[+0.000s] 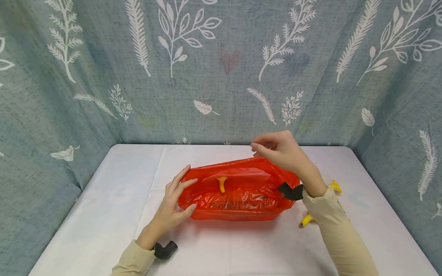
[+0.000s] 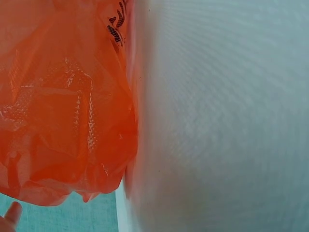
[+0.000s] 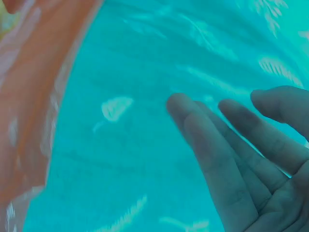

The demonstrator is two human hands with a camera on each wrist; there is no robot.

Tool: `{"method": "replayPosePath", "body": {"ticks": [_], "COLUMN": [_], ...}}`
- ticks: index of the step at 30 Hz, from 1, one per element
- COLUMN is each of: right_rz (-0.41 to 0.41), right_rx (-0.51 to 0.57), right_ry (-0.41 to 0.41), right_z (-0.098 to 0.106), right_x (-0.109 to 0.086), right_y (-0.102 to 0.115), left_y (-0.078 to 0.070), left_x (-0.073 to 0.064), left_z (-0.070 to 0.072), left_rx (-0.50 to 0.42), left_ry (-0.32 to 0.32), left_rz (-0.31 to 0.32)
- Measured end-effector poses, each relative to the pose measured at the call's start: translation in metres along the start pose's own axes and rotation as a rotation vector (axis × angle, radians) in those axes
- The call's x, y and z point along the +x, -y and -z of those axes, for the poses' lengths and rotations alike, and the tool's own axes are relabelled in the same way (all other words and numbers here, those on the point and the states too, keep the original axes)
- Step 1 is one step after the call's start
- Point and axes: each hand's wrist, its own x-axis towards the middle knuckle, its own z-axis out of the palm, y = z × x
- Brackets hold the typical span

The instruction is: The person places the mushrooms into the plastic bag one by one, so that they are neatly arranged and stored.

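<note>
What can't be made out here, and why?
Head: count of yellow items, partly covered by the right sleeve.
Head: print on the red bag, too small.
Left wrist: most of the left hand, cut off by the edge.
Right wrist: what the blurred yellow patch is.

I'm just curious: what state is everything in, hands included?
Red bag: open, crinkled, mouth upward.
Yellow item: inside the bag.
Yellow pieces: on the table, partly hidden by the right sleeve.
Left hand: fingers spread at the bag's left end.
Right hand: fingers loosely bent, holding nothing.
Curtain: hanging, lightly creased.
</note>
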Motion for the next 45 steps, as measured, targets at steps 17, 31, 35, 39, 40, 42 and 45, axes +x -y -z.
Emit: {"method": "replayPosePath", "body": {"ticks": [17, 31, 35, 39, 40, 42, 45], "right_rz": [-0.196, -0.558, -0.617, -0.706, -0.727, -0.777, -0.840], "right_rx": [0.066, -0.196, -0.278, -0.290, -0.290, -0.277, -0.272], "right_ry": [-0.478, -0.371, -0.238, -0.107, -0.069, 0.004, 0.101], "right_z": [0.055, 0.075, 0.080, 0.081, 0.081, 0.080, 0.077], "right_x": [-0.066, -0.114, -0.125, -0.131, -0.131, -0.131, -0.129], "right_y": [-0.057, -0.105, -0.118, -0.132, -0.135, -0.141, -0.147], "left_y": [-0.001, 0.000, 0.000, -0.001, -0.001, -0.001, 0.000], "left_x": [0.000, 0.001, 0.001, 0.001, 0.001, 0.001, 0.000], "left_z": [0.000, -0.001, -0.001, -0.002, -0.002, -0.002, -0.001], "left_rx": [0.009, 0.014, 0.006, 0.003, 0.004, 0.008, 0.009], "left_ry": [0.007, 0.009, 0.012, 0.013, 0.014, 0.014, 0.011], "left_rz": [0.007, 0.002, 0.000, 0.005, 0.007, 0.008, 0.009]}}
